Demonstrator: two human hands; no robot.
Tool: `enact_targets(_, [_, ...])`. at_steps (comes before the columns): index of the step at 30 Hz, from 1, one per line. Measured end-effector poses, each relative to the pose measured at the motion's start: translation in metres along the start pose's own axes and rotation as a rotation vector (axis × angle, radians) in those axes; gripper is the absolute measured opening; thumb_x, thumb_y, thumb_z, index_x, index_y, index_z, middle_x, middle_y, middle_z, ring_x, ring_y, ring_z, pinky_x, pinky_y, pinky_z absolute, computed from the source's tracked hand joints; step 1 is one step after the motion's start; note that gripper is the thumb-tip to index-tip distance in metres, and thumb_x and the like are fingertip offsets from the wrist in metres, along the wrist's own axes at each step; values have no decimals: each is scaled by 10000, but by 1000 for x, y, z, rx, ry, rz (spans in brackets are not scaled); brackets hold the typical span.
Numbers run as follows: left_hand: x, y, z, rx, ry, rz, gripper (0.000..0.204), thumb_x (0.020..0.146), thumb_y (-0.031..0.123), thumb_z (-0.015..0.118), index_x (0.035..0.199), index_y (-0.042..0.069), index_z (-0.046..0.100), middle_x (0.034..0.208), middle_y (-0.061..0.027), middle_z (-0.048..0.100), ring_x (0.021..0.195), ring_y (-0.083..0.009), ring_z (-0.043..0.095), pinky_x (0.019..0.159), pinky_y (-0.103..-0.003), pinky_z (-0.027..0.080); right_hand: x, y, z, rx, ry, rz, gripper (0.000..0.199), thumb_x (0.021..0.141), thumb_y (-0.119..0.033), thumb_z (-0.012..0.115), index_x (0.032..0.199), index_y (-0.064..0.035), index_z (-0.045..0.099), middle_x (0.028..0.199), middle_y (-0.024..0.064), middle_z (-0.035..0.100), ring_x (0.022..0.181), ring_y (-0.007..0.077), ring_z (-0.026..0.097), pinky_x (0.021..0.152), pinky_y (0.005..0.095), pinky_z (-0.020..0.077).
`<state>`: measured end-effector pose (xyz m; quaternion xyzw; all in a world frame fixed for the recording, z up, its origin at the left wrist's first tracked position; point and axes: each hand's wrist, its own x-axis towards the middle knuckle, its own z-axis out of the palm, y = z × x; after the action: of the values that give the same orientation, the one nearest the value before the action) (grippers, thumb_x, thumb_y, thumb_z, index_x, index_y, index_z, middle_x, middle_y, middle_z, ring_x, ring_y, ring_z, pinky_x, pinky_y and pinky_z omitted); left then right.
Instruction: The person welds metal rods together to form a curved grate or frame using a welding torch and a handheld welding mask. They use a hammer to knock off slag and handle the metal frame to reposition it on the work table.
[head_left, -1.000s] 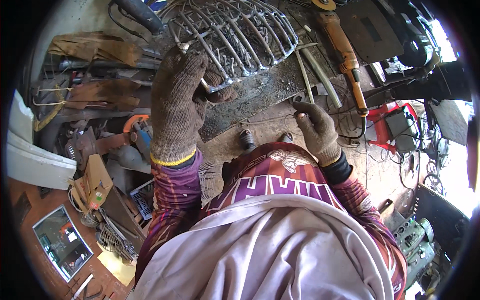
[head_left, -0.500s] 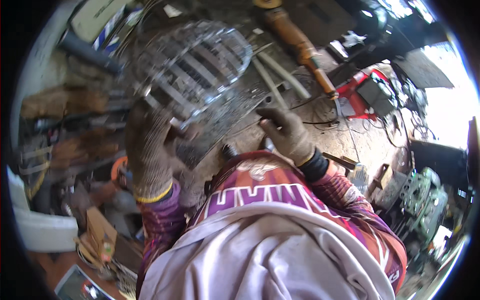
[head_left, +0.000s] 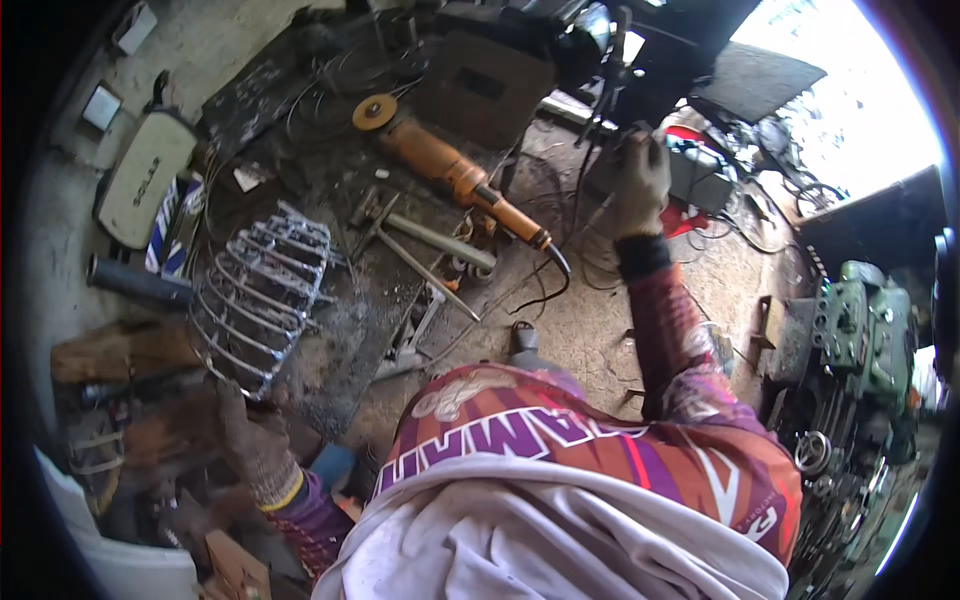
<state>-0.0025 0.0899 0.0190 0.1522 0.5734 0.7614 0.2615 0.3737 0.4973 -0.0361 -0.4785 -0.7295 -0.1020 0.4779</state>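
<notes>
A silvery cage of curved metal bars (head_left: 265, 300) stands tilted on the dark, grimy work surface (head_left: 335, 385), at left. My left hand (head_left: 245, 435), in a grey-brown knit glove, is closed at the near end of the cage; its fingertips are partly lost in shadow. My right arm stretches far to the right, and my gloved right hand (head_left: 643, 185) is closed beside dark cables (head_left: 583, 185) and a grey machine box (head_left: 700, 185) with red parts. Something dark shows at its fingers, too small to name.
An orange angle grinder (head_left: 450, 170) with a corded tail lies at the middle back. Two hammers (head_left: 430, 232) lie nearer. A dark pipe (head_left: 140, 283) and a wooden block (head_left: 125, 352) are at left. A green machine (head_left: 865, 325) stands at right.
The cage has gone from raised and blurred to standing on the work surface at left, my left hand at its near end. My right hand has moved away to the far right. The view has turned.
</notes>
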Motion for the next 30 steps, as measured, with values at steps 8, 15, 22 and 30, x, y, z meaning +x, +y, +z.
enact_targets(8, [-57,-39,49,-125,393,89,316,950,371,624,1101,94,621,689,39,463,543,-118,396,524,-294,376,85,199,134,1310,-270,1168,490,998,-510,492,1216,-80,575,973,76,645,885,235,638,834,394,505])
enact_targets(15, [-104,-100,200,342,15,44,234,993,137,564,1194,19,593,720,2,518,596,-72,471,538,-265,437,106,249,188,1381,-786,549,516,1023,-501,413,1284,-69,520,1212,134,619,1110,262,589,988,438,452])
enact_targets(22, [-17,-140,351,505,-501,-175,513,955,245,617,1348,-51,469,1016,-124,616,828,-182,632,743,-343,536,115,214,194,1098,-737,67,332,950,-205,565,1259,-84,563,1228,112,642,1120,304,622,981,429,470])
enact_targets(30, [93,-278,426,2155,899,780,604,936,377,568,1444,78,438,1006,-180,643,873,-354,645,768,-579,491,175,272,166,830,-631,-1,286,952,-182,579,1197,-36,598,1120,94,651,995,264,637,854,371,513])
